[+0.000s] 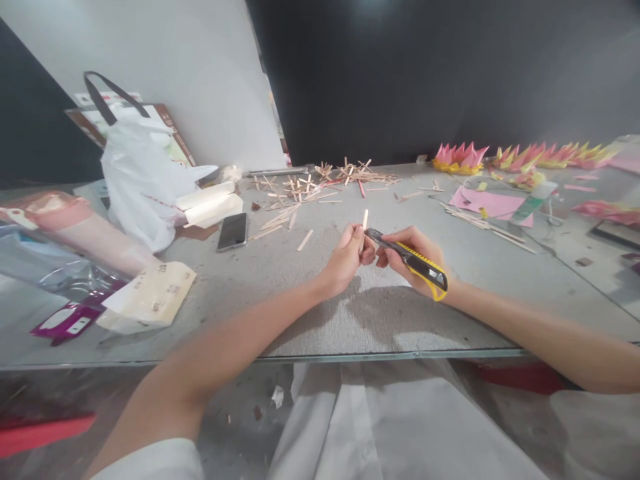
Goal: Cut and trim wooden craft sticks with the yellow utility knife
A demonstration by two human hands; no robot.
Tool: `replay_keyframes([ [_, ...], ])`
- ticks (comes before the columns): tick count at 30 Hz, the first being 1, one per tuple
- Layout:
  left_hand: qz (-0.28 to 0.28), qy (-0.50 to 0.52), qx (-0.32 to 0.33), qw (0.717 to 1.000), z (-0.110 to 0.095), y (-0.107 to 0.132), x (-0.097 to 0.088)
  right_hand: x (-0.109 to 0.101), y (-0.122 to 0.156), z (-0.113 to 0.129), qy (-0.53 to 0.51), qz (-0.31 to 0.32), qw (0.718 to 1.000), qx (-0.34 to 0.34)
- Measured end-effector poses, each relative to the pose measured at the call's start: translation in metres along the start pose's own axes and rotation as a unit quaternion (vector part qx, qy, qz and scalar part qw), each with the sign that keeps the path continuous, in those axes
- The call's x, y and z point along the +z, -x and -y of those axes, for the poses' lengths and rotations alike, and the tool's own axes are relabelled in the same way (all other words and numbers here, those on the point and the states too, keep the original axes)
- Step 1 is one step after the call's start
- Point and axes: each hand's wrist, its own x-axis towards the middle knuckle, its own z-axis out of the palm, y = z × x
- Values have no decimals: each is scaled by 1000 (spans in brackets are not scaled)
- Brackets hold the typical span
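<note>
My left hand [345, 260] is closed around a pale wooden stick [365, 218], whose upper end points up above the thumb. In my right hand [413, 250] is a yellow and black utility knife [420, 265], its front end against or very near the stick at the left fingertips. The blade itself is too small to make out. Beyond my hands, many loose sticks [300, 187] lie in a jumbled heap, and a single stick [305, 240] rests apart to the left of my hands.
A phone [233, 232] lies left, by a white plastic bag [137, 177]. Nearer are a cardboard piece [150, 300] and plastic packages [80, 233]. Pink and yellow paper flowers [460, 159] line the back right, with pink paper [487, 202] before them. The table's front edge [350, 357] runs below my forearms.
</note>
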Motion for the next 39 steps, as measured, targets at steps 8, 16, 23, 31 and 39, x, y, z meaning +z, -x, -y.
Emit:
replay_keyframes([
  [8,9,28,-13,999,-3,-2,1,1,1,-1,129,-14,991,-33],
  [16,12,53,-41,998,-8,-4,2,0,1,2,168,-17,985,-35],
  [23,18,92,-36,995,-11,-4,1,0,-1,8,106,-4,994,-14],
  [31,28,107,-56,992,-16,-3,3,-2,-2,-3,-14,-10,1000,-13],
  [39,62,92,-39,993,-15,-4,0,-1,-7,2,-80,-15,996,-29],
])
